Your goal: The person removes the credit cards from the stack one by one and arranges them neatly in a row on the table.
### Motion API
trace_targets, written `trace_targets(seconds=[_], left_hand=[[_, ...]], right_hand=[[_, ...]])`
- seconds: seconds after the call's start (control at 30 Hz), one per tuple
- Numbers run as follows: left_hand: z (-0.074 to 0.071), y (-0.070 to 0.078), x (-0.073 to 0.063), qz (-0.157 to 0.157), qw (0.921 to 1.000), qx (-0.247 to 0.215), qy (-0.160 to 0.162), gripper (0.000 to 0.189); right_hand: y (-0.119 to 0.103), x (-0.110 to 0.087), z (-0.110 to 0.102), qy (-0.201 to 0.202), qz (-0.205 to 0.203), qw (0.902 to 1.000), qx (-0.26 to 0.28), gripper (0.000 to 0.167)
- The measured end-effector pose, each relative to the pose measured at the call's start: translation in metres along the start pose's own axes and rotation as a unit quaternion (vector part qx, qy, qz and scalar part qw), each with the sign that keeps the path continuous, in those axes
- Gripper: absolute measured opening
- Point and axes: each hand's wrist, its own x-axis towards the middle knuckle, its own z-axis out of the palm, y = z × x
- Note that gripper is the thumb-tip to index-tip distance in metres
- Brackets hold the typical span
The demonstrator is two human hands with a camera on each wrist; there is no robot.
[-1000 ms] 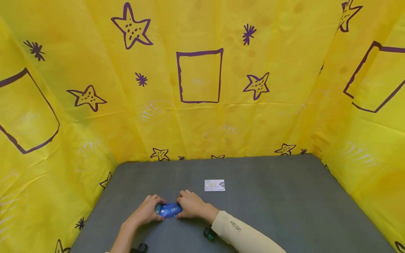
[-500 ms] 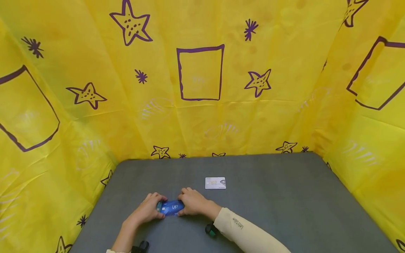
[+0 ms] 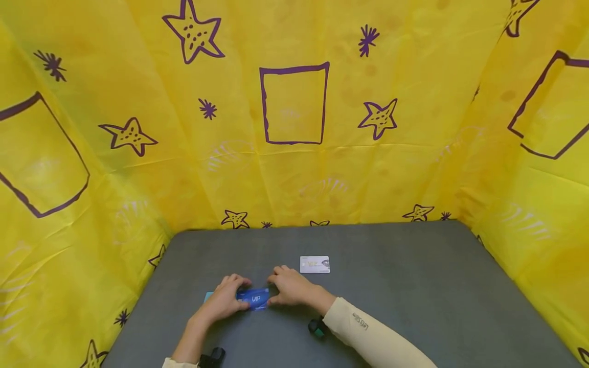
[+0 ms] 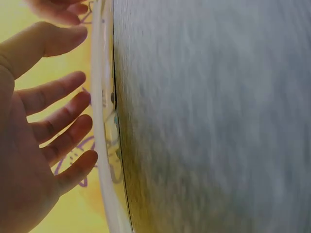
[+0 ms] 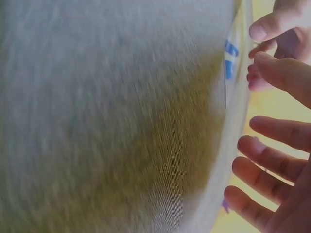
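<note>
Blue card (image 3: 255, 299) lies at nine o'clock of the middle of the table (image 3: 391, 291), with the left hand (image 3: 226, 297) over its nine-o'clock end and the right hand (image 3: 292, 286) at its three-o'clock end, a placement judged to steady it from both sides. Both wrist views show the fingers bent and spread, thumbs set apart; whether either hand pinches an end cannot be told. A light-blue piece (image 3: 208, 296), partly covered, shows at nine o'clock past the left hand, while a white card (image 3: 315, 265) rests at two o'clock, seemingly out of the way.
</note>
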Motion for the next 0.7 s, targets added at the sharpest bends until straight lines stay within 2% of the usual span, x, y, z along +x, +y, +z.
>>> trace_targets(seconds=[0.37,0.57,0.7], left_hand=[[0.01,0.018,0.013,-0.011,0.998,-0.021,0.059,0.028],[0.014,0.027,0.024,-0.027,0.9977,-0.025,0.057,0.03],[0.014,0.035,0.04,-0.02,0.9973,-0.03,0.063,0.032]], right_hand=[[0.019,-0.006,-0.013,0.007,0.026,0.9988,0.041,0.049],[0.032,-0.012,-0.018,0.022,0.043,0.9966,0.066,0.047],[0.046,-0.016,-0.027,0.037,0.056,0.9943,0.083,0.046]])
